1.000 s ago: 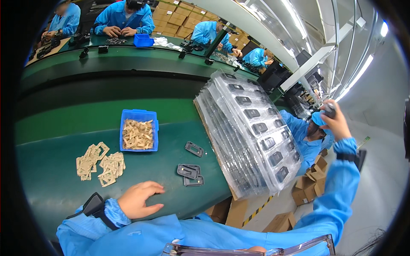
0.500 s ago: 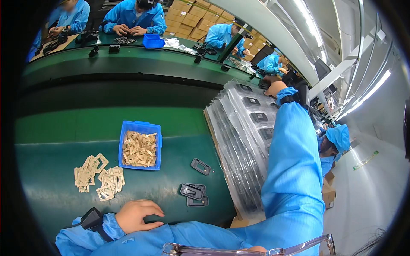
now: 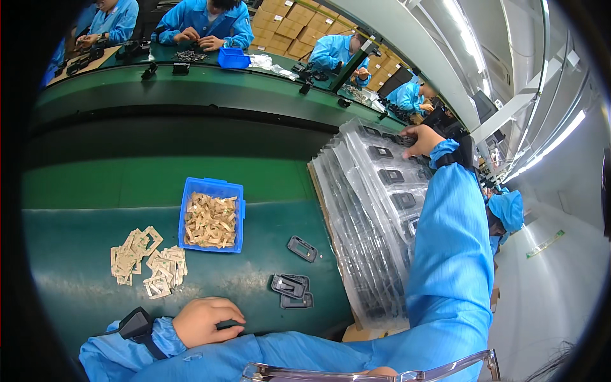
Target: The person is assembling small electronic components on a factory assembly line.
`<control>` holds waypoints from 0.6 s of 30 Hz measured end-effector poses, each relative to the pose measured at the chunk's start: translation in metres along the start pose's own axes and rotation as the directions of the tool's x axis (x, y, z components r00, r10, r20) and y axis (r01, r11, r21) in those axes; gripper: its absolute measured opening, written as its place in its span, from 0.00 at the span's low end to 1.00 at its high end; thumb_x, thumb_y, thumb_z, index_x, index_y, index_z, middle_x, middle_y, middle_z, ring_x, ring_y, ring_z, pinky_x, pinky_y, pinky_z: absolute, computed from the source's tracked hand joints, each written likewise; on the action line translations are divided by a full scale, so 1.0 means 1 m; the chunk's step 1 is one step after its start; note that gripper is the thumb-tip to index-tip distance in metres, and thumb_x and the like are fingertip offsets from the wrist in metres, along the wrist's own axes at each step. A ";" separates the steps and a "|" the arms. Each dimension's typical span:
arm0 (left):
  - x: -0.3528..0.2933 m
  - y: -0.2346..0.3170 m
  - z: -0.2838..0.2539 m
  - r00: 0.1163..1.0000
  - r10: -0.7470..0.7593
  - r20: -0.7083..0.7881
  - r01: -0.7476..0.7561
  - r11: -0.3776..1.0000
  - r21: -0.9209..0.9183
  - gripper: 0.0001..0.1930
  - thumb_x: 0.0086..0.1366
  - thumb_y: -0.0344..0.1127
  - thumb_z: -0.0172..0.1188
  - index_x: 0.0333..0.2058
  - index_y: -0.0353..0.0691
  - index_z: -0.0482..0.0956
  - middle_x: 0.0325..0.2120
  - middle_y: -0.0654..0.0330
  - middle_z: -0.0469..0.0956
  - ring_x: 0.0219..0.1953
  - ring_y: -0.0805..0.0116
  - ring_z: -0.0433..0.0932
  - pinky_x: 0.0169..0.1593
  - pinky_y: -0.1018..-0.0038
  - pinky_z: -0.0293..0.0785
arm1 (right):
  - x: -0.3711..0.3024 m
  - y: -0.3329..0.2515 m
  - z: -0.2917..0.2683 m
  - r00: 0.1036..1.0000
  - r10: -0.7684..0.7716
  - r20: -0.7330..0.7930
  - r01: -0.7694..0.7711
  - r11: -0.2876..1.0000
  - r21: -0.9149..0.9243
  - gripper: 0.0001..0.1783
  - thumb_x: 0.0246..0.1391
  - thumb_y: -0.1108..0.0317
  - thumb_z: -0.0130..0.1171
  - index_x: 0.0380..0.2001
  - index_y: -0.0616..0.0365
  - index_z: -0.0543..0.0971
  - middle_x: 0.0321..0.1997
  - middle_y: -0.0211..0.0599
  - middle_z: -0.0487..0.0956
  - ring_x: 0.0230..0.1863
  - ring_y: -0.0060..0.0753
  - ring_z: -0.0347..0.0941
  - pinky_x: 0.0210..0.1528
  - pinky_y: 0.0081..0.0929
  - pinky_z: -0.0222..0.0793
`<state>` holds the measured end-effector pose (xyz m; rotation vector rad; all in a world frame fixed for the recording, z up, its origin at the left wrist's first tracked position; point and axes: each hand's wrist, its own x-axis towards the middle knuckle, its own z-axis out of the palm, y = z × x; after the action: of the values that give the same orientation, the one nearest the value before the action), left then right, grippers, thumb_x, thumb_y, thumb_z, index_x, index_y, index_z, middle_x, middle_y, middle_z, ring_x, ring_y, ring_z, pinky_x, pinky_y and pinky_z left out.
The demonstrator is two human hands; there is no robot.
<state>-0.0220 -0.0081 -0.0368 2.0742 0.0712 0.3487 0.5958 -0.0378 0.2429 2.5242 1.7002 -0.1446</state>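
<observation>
My right hand point(image 3: 421, 141) on the clear blister-tray stack point(image 3: 358, 219)
I can't tell whether it grips anything; my left hand point(image 3: 207, 323) lies unclenched on the green workbench point(image 3: 89, 305).

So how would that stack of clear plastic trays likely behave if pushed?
The stack of clear plastic trays probably flexes at its edges, which look thin and wavy. It could shift layer over layer, since the edges sit unevenly. Dark parts on top might rattle, resting in what look like separate pockets.
</observation>
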 end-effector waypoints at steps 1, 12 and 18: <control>-0.001 0.001 0.000 1.000 -0.008 -0.002 0.008 1.000 -0.003 0.09 0.59 0.37 0.70 0.37 0.43 0.85 0.38 0.60 0.84 0.41 0.59 0.84 0.43 0.66 0.80 | -0.002 -0.003 0.001 1.000 -0.005 0.002 0.005 1.000 0.001 0.42 0.32 0.66 0.84 0.55 0.62 0.79 0.51 0.43 0.83 0.52 0.35 0.79 0.55 0.32 0.74; -0.001 0.005 0.002 0.999 -0.002 -0.033 0.003 1.000 0.027 0.07 0.62 0.38 0.66 0.36 0.42 0.84 0.37 0.61 0.84 0.39 0.57 0.83 0.42 0.65 0.80 | -0.025 0.005 0.011 0.996 0.094 -0.006 -0.093 0.991 0.096 0.38 0.40 0.67 0.82 0.56 0.66 0.76 0.46 0.37 0.82 0.48 0.30 0.75 0.54 0.27 0.69; -0.001 0.006 0.003 0.999 -0.015 -0.029 0.016 0.999 0.029 0.08 0.62 0.38 0.65 0.36 0.42 0.84 0.37 0.61 0.84 0.40 0.57 0.83 0.42 0.64 0.79 | -0.030 0.018 0.009 0.996 0.071 -0.047 -0.059 0.975 0.216 0.40 0.39 0.65 0.82 0.57 0.61 0.78 0.49 0.41 0.83 0.52 0.34 0.78 0.58 0.28 0.70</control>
<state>-0.0225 -0.0135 -0.0333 2.0969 0.1098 0.3697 0.6014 -0.0730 0.2383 2.7584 1.7035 -0.2715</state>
